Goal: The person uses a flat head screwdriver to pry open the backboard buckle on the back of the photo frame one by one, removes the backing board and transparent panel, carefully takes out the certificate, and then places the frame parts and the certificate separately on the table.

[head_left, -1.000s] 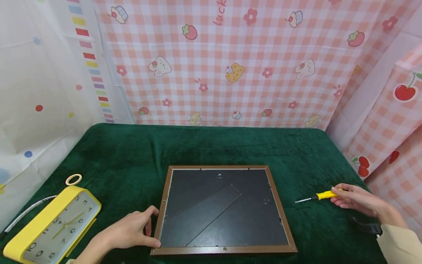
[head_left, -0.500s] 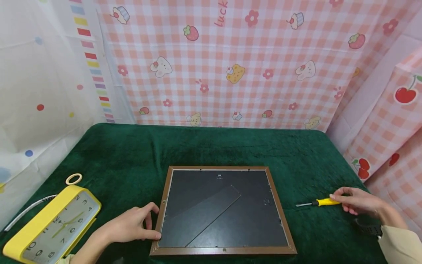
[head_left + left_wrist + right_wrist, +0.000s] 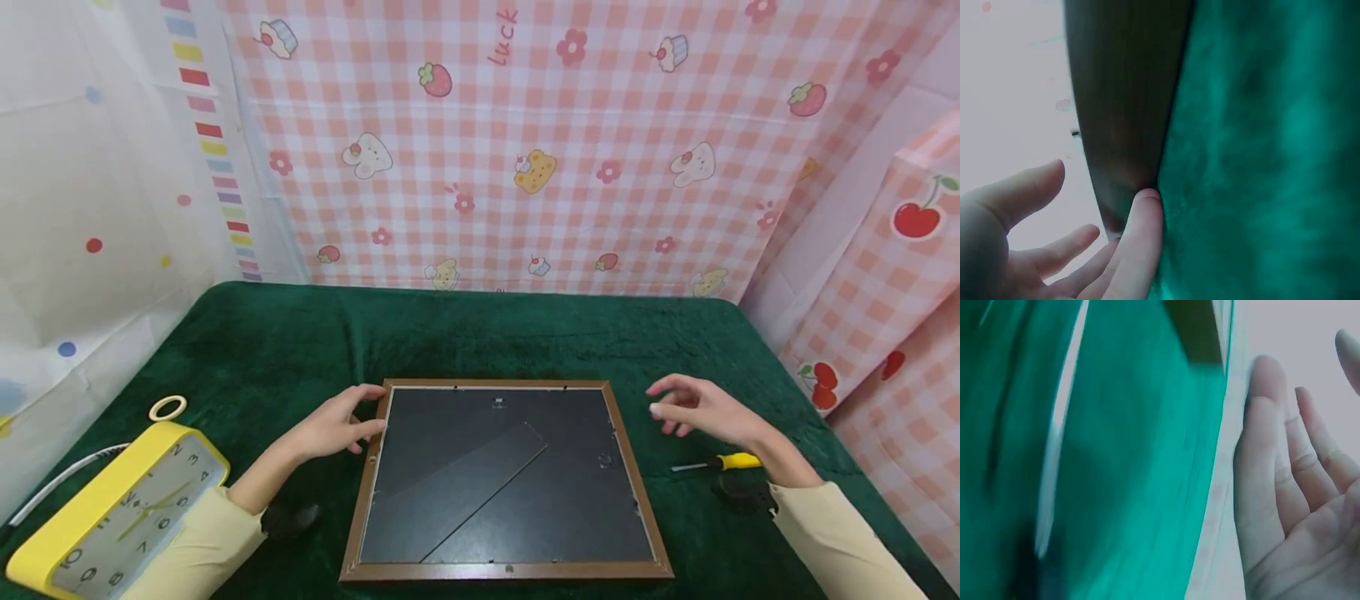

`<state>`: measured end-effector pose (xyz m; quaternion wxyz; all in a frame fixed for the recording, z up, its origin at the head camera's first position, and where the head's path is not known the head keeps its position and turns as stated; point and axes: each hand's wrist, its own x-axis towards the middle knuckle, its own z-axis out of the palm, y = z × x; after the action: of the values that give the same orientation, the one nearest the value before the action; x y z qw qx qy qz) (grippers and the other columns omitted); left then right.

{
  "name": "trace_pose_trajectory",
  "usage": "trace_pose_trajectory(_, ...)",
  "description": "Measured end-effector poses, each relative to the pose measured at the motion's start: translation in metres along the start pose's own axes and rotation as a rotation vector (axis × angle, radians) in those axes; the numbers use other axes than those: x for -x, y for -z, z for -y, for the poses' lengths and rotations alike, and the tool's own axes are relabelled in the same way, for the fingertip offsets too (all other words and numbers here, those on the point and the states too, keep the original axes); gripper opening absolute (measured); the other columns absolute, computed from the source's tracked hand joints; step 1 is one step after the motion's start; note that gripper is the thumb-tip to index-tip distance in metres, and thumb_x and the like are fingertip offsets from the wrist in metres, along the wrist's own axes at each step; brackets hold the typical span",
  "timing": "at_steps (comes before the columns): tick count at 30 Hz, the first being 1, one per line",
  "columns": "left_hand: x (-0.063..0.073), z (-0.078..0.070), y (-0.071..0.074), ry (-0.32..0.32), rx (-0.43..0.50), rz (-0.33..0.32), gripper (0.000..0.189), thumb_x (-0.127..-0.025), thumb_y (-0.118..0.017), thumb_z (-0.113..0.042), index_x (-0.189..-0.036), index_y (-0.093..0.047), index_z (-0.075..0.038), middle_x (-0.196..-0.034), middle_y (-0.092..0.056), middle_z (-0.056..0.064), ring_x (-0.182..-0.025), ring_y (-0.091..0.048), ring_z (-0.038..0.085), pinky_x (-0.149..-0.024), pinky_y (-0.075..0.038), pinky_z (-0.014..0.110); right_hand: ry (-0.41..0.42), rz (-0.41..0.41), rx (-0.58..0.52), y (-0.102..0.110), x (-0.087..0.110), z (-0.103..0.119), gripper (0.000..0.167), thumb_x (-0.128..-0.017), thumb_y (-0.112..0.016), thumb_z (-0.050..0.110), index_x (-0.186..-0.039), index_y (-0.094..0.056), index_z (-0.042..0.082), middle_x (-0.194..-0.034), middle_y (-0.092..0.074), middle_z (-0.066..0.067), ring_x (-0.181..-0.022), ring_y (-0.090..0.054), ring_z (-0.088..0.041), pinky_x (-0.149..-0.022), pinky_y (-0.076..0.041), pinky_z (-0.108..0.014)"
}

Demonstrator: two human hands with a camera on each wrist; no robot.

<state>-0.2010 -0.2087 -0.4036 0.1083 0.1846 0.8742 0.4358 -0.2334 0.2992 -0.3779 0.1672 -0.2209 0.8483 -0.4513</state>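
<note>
Your left hand (image 3: 330, 423), fingers spread, touches the left side of the frame (image 3: 510, 500), while your loosely spread right hand (image 3: 701, 410) hovers near the screwdriver (image 3: 738, 461).

Near twelve o'clock in the head view, the word "luck" (image 3: 504, 37) stood in reddish lower-case letters on the pink checked cloth (image 3: 487, 133), running from bottom to top. Toward eight o'clock, a yellow clock (image 3: 105, 507) bore dark numerals on a pale dial turned askew: 2 sat toward the view's one o'clock, 4 toward two, 8 toward seven and 10 toward eight, while 3, 5, 6, 7 and 9 were also legible.
</note>
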Motion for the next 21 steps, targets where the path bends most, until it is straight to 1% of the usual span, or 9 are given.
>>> trace_pose_trajectory(2,-0.01,0.002,0.001,0.018,-0.013,-0.001,0.051,-0.087,-0.057,-0.016,-0.128,-0.034,0.004,-0.122,-0.037,0.024,-0.065,-0.055,0.019,-0.054,-0.048,0.029,0.06,0.038,0.016,-0.014,-0.012,0.009,0.037,-0.089,-0.054,0.017,-0.117,-0.044,-0.006,-0.098,-0.056,-0.022,-0.082,-0.057,-0.026,-0.066,-0.048,-0.038)
trace_pose_trajectory(5,-0.023,0.002,0.004,0.062,-0.005,0.005,0.05,-0.087,-0.057,-0.015,-0.129,-0.034,0.002,-0.121,-0.037,0.024,-0.061,-0.054,0.02,-0.054,-0.048,0.031,0.156,0.086,0.087,-0.035,-0.027,0.022,0.035,-0.087,-0.056,0.018,-0.116,-0.049,-0.001,-0.104,-0.055,-0.015,-0.091,-0.054,-0.024,-0.07,-0.047,-0.036)
trace_pose_trajectory(7,-0.029,0.003,0.007,0.088,0.002,0.014,0.051,-0.087,-0.056,-0.015,-0.129,-0.033,0.001,-0.12,-0.037,0.025,-0.06,-0.055,0.02,-0.054,-0.049,0.031,0.195,0.125,0.13,-0.048,-0.035,0.032,0.036,-0.086,-0.058,0.021,-0.116,-0.051,0.002,-0.108,-0.054,-0.011,-0.097,-0.052,-0.024,-0.074,-0.046,-0.036)
trace_pose_trajectory(9,-0.035,0.004,0.01,0.1,-0.001,0.02,0.05,-0.087,-0.057,-0.015,-0.129,-0.035,0.001,-0.12,-0.038,0.025,-0.059,-0.055,0.02,-0.054,-0.049,0.031,0.22,0.173,0.168,-0.061,-0.041,0.041,0.04,-0.085,-0.06,0.025,-0.118,-0.051,0.006,-0.113,-0.053,-0.007,-0.103,-0.049,-0.023,-0.079,-0.044,-0.037)
trace_pose_trajectory(10,-0.038,0.005,0.011,0.102,-0.005,0.026,0.048,-0.087,-0.057,-0.015,-0.128,-0.036,0.002,-0.12,-0.039,0.025,-0.059,-0.056,0.019,-0.055,-0.049,0.031,0.231,0.203,0.184,-0.067,-0.044,0.045,0.042,-0.084,-0.061,0.027,-0.119,-0.05,0.007,-0.116,-0.051,-0.005,-0.106,-0.048,-0.023,-0.081,-0.043,-0.037)
trace_pose_trajectory(12,-0.042,0.007,0.014,0.097,-0.005,0.036,0.045,-0.087,-0.057,-0.014,-0.124,-0.04,0.002,-0.117,-0.041,0.024,-0.059,-0.056,0.019,-0.055,-0.05,0.032,0.279,0.258,0.236,-0.079,-0.05,0.053,0.045,-0.083,-0.061,0.031,-0.122,-0.049,0.009,-0.121,-0.048,-0.004,-0.111,-0.043,-0.022,-0.086,-0.039,-0.04)
trace_pose_trajectory(15,-0.047,0.009,0.018,0.089,0.016,0.052,0.039,-0.087,-0.057,-0.013,-0.119,-0.044,0.003,-0.113,-0.043,0.022,-0.062,-0.057,0.02,-0.057,-0.05,0.033,0.361,0.314,0.339,-0.092,-0.057,0.063,0.049,-0.082,-0.061,0.035,-0.123,-0.049,0.011,-0.126,-0.044,-0.004,-0.116,-0.038,-0.02,-0.09,-0.034,-0.043)
trace_pose_trajectory(17,-0.049,0.011,0.02,0.099,0.046,0.064,0.036,-0.087,-0.057,-0.012,-0.118,-0.045,0.003,-0.11,-0.044,0.021,-0.064,-0.057,0.021,-0.058,-0.05,0.034,0.387,0.342,0.412,-0.098,-0.06,0.068,0.051,-0.082,-0.06,0.038,-0.124,-0.048,0.013,-0.129,-0.041,-0.005,-0.118,-0.034,-0.019,-0.092,-0.032,-0.043)
trace_pose_trajectory(21,-0.05,0.012,0.022,0.126,0.085,0.082,0.034,-0.087,-0.056,-0.012,-0.116,-0.046,0.002,-0.108,-0.045,0.018,-0.067,-0.058,0.023,-0.06,-0.05,0.035,0.364,0.407,0.516,-0.103,-0.063,0.077,0.056,-0.081,-0.06,0.042,-0.127,-0.045,0.015,-0.131,-0.039,-0.004,-0.119,-0.032,-0.018,-0.094,-0.03,-0.04)
